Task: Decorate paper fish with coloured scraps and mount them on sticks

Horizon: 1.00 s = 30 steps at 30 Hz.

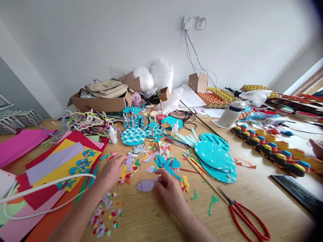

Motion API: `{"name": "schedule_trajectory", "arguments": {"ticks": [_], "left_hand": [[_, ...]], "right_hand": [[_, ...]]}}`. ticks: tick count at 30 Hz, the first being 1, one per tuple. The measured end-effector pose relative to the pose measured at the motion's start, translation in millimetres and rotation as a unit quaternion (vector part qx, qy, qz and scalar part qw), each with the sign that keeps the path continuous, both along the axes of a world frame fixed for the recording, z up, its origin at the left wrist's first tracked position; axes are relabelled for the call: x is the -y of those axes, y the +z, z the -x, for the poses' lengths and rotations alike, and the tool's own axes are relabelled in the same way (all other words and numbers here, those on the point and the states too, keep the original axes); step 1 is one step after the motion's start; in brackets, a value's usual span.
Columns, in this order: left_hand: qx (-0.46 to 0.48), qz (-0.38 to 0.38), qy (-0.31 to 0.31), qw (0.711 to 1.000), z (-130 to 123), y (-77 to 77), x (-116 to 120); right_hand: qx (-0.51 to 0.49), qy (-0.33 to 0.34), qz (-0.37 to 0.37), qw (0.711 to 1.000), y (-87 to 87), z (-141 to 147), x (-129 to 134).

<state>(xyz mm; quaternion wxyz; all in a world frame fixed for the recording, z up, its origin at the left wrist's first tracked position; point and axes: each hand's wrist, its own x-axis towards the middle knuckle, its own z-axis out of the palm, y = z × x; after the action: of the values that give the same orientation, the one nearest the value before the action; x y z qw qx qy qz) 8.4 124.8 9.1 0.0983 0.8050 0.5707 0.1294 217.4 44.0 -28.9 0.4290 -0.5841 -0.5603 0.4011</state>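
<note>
In the head view my left hand [112, 171] has its fingertips closed on the edge of a small purple paper fish [129, 163], above a pile of yellow and red paper fish [125, 175]. My right hand [169, 190], fingers curled, grips the tail end of a larger purple paper fish [145, 185] with a drawn eye and gill line. That fish lies almost flat over the wooden table. Blue paper scraps [168, 164] lie just beyond my right hand. Small coloured paper bits [107, 213] are scattered between my forearms.
Red-handled scissors [248, 218] and a dark phone-like slab [295, 193] lie at right. Blue card ovals [215, 156], glue bottles [113, 135] and finished fish stands [154, 129] are farther back. Coloured paper sheets [54, 164] cover the left. Another person's hand [316, 148] shows at the right edge.
</note>
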Motion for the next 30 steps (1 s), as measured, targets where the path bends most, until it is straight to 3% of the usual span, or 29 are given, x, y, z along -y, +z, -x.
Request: {"name": "schedule_trajectory", "arguments": {"ticks": [9, 17, 30], "left_hand": [[-0.018, 0.014, 0.010, 1.000, 4, -2.7, -11], [-0.037, 0.054, 0.009, 0.998, -5, -4.1, -23], [0.008, 0.066, 0.005, 0.998, -14, -19.5, -37]], "right_hand": [[0.056, 0.000, -0.001, 0.998, -4.6, -1, -1], [0.118, 0.006, 0.006, 0.993, 1.2, -2, 0], [0.152, 0.050, -0.026, 0.987, 5.4, 1, 4]]}}
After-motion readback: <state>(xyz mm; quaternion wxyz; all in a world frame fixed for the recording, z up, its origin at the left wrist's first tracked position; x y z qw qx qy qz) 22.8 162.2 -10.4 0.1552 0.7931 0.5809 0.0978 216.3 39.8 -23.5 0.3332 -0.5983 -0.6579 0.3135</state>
